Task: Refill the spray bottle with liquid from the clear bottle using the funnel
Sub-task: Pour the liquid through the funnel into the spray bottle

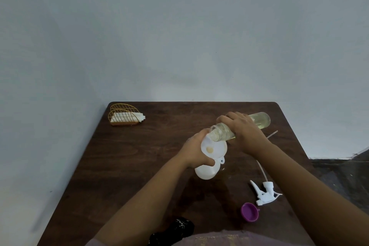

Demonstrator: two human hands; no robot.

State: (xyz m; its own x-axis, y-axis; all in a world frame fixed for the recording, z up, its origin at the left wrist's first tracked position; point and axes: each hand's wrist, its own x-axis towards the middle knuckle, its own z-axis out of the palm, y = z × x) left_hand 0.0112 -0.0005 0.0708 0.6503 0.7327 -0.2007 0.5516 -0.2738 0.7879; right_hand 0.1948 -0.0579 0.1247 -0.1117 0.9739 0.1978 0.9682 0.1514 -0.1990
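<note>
A pale wall stands behind my dark wooden bench (pixel 139 156). My right hand (pixel 242 132) grips the clear bottle (pixel 259 121), which lies almost flat. Its long side runs from upper right down to lower left, and its open mouth points into the round white funnel (pixel 216 149). Yellowish liquid shows inside it. My left hand (pixel 196 152) holds the white spray bottle (pixel 205 172) near the middle of the frame, under the funnel. The white plastic spray head (pixel 264 192) and a purple cap (pixel 249 211) lie at lower right. A gold wire holder (pixel 123 115) sits at upper left.
</note>
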